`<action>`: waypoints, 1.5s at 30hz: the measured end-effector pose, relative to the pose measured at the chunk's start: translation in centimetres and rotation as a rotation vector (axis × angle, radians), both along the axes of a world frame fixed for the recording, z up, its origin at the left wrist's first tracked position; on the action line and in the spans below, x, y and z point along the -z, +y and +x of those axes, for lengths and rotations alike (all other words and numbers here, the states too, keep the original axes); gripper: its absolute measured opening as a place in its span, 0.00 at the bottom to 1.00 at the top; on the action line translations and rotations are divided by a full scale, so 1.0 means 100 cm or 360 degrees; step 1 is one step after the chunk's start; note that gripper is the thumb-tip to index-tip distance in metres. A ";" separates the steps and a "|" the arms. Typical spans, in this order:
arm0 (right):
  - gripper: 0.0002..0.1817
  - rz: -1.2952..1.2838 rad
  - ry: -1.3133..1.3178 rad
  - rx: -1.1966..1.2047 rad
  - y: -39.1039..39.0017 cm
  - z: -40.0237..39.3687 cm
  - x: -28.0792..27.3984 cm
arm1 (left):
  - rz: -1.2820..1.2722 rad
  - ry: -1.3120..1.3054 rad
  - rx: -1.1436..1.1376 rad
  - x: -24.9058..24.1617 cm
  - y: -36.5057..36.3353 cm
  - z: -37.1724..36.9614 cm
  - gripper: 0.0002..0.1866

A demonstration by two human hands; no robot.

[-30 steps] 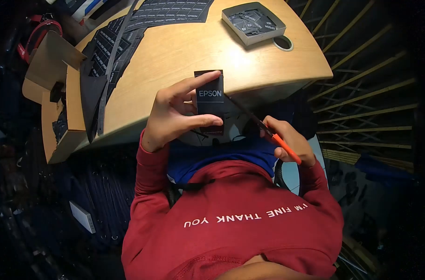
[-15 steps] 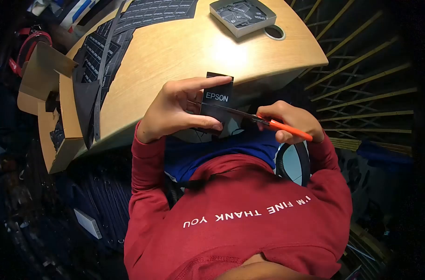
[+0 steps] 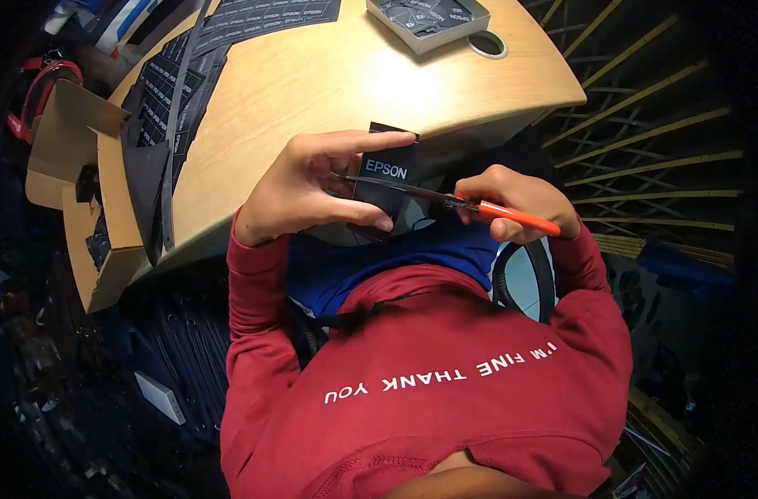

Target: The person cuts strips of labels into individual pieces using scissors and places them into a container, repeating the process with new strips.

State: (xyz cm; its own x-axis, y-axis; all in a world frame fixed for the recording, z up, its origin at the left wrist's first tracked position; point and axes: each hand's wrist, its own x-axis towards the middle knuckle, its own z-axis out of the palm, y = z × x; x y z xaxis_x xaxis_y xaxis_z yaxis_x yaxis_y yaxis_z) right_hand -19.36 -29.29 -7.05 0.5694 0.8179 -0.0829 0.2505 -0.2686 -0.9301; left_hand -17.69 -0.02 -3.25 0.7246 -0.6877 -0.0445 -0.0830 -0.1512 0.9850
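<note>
A black piece with white EPSON lettering (image 3: 385, 169) is held upright near the table's front edge by my left hand (image 3: 300, 179), its index finger along the top and its thumb at the bottom. My right hand (image 3: 516, 204) grips the orange-handled scissors (image 3: 520, 218). Their dark blades point left and lie across the piece just below the lettering. The blade tips end near the curled fingers of my left hand. Part of the piece is hidden behind the blades and thumb.
The wooden table (image 3: 312, 83) holds printed black EPSON sheets (image 3: 179, 91) at the back left and a grey box of cut labels (image 3: 424, 40) beside a round ring (image 3: 487, 45). An open cardboard box (image 3: 117, 200) stands at the table's left edge.
The scissor blades now lie nearly closed across the piece, closer to the lettering and further left. The view has shifted slightly, moving the table items up and left.
</note>
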 end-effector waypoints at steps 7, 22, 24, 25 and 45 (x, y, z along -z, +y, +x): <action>0.43 -0.0034 0.0033 0.0012 0.003 -0.001 -0.004 | 0.0026 -0.0070 0.0016 0.000 0.001 0.001 0.41; 0.44 0.0029 0.0006 0.0082 0.005 -0.003 0.004 | 0.0078 -0.0004 -0.0001 -0.003 0.002 0.005 0.41; 0.43 0.0038 0.0008 0.0108 0.005 -0.004 0.006 | 0.0081 -0.0065 0.0016 -0.003 0.002 0.006 0.41; 0.43 0.0040 0.0007 0.0107 0.005 -0.004 0.004 | 0.0099 -0.0064 0.0022 -0.004 0.001 0.007 0.41; 0.39 0.0145 0.0165 0.0849 -0.034 -0.040 0.030 | 0.0118 -0.0854 -0.0002 0.012 -0.076 0.188 0.45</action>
